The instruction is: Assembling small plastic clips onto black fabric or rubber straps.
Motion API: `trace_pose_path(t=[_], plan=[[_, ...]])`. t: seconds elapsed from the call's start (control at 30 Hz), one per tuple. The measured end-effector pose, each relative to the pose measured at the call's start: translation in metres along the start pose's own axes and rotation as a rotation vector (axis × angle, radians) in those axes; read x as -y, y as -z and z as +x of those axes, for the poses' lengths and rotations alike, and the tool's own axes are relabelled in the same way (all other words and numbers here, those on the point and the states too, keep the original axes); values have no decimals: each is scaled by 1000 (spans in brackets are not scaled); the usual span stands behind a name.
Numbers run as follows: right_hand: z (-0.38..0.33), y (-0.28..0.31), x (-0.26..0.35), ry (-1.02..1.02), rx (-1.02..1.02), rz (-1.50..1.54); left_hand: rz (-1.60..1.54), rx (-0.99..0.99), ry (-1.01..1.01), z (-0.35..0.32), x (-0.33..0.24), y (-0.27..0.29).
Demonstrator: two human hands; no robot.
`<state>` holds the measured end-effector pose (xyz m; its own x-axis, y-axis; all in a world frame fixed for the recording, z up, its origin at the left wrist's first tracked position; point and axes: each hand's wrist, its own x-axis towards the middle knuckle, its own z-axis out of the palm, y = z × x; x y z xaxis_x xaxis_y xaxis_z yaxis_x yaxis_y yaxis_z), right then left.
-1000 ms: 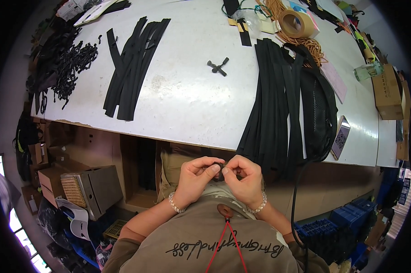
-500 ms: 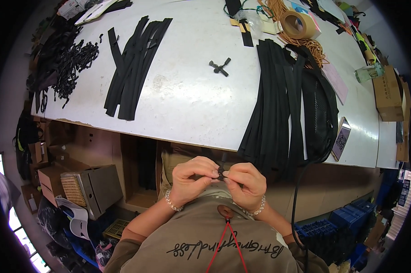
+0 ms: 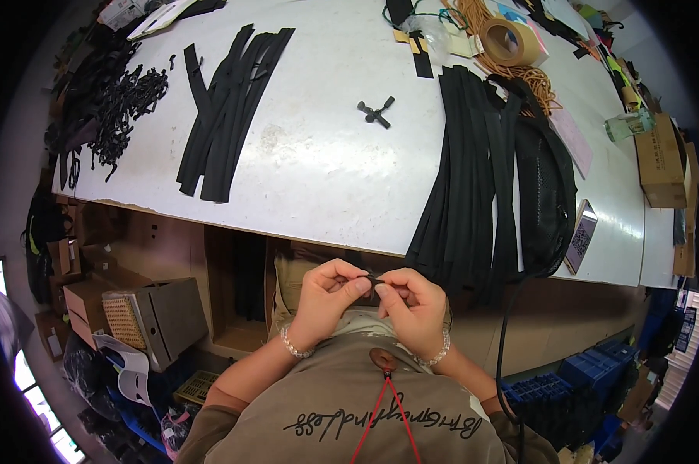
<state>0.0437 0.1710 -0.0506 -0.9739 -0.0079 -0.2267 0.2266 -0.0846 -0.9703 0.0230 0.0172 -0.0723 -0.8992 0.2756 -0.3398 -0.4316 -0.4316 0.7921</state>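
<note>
My left hand [image 3: 324,301] and my right hand [image 3: 417,305] meet in front of my body, just below the table's front edge. Thumbs and fingertips of both pinch one small black piece [image 3: 374,279], mostly covered by the fingers. Beyond them on the white table [image 3: 326,170] lie several short black pieces [image 3: 375,114], crossed over one another. A heap of small black looped pieces [image 3: 136,100] spreads at the far left. Flat black strips [image 3: 222,124] lie left of centre, and a larger bunch of long black strips [image 3: 465,170] hangs over the front edge at right.
A black mesh bag [image 3: 545,185] and a phone [image 3: 580,236] lie right of the strips. Farther back are a tape roll [image 3: 512,40] and orange cord [image 3: 531,81]. Below the table stand cardboard boxes [image 3: 167,317] at left and blue crates [image 3: 589,371] at right.
Both hands have shifted their pinch on the small black piece, and the fingers now cover more of it. The right hand has turned slightly. Things on the table stay put.
</note>
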Motion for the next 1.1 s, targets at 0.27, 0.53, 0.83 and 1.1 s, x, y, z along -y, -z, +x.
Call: trace_pose_path(t=[0.27,0.53,0.83,1.1], plan=[[10,0,0,-198,32,271,-295,4,182,4,6,1],[14,2,-6,-159,85,406,-371,-40,299,3,5,-2],[13,1,-6,-110,104,325,-383,-5,317,2,0,-1],[13,0,-11,-108,99,292,-327,-7,284,1,-2,-5]])
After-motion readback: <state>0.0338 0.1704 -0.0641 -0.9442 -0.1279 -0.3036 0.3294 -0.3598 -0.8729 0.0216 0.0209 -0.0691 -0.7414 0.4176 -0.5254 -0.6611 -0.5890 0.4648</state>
